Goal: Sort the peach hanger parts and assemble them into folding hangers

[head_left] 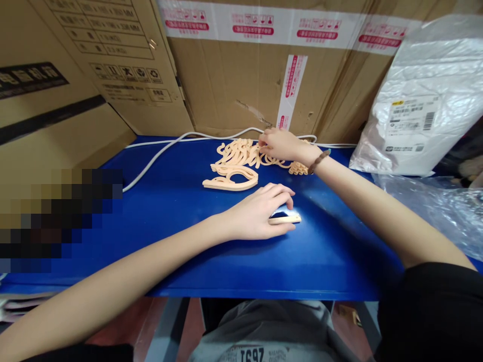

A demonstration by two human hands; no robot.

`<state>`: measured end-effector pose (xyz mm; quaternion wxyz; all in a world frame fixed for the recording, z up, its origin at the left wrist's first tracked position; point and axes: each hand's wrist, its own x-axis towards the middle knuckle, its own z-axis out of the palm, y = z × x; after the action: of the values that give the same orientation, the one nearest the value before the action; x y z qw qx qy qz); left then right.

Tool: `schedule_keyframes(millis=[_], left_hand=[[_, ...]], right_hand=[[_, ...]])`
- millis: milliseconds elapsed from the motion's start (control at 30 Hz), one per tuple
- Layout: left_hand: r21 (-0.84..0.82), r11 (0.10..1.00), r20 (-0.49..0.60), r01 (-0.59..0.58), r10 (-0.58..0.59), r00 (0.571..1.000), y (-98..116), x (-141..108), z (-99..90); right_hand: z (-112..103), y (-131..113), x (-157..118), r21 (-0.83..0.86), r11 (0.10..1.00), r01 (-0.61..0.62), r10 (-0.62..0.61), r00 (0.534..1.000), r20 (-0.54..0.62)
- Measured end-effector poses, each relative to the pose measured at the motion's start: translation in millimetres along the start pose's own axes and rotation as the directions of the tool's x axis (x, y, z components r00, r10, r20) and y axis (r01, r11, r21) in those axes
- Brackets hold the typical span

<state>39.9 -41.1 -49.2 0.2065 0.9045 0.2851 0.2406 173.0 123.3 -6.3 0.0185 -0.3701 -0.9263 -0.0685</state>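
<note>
My left hand (260, 213) rests low over the blue table, its fingers curved apart around a pale beige flat piece (289, 219) lying between thumb and fingers. Whether it grips that piece is hard to tell. My right hand (281, 144) reaches to the back, over a pile of beige curved, hook-like pieces (239, 151); its fingers are bent down and what they hold, if anything, is hidden. Stacked beige curved pieces (236, 180) lie in front of the pile, left of centre. A cluster of small beige pieces (299, 168) sits under my right wrist.
Cardboard boxes (234, 75) wall off the back and left of the blue table (169, 211). A white cable (158, 153) runs along the back. White plastic package (411, 120) and clear plastic wrap (426, 206) lie at the right.
</note>
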Motion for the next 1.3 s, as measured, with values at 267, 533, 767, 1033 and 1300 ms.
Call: schedule_keyframes(millis=[267,533,767,1033,1300], left_hand=[[0.003,1.000,0.024,-0.015,0.015,1.000,0.5,-2.0,-0.8],[0.142,0.990,0.002,0.007,-0.007,1.000,6.2,-3.6,7.7],[0.275,0.961,0.057,-0.009,-0.008,0.998,7.1,-2.7,12.4],[0.275,0.961,0.009,0.028,-0.032,0.999,2.1,1.3,10.9],[0.179,0.983,-0.055,0.042,-0.032,0.998,1.0,0.7,9.2]], right_hand=[[-35.1,15.8,-37.9,0.891,0.455,-0.002,0.259,0.957,-0.130],[-28.6,-3.0,-128.1,0.989,0.131,-0.070,0.383,0.923,0.014],[-1.6,-24.3,-177.7,0.745,0.641,-0.185,0.218,0.974,0.055],[-8.1,-38.9,-182.3,0.593,0.794,-0.138,0.080,0.989,0.122],[-7.0,-43.5,-187.1,0.591,0.794,-0.140,0.056,0.986,0.157]])
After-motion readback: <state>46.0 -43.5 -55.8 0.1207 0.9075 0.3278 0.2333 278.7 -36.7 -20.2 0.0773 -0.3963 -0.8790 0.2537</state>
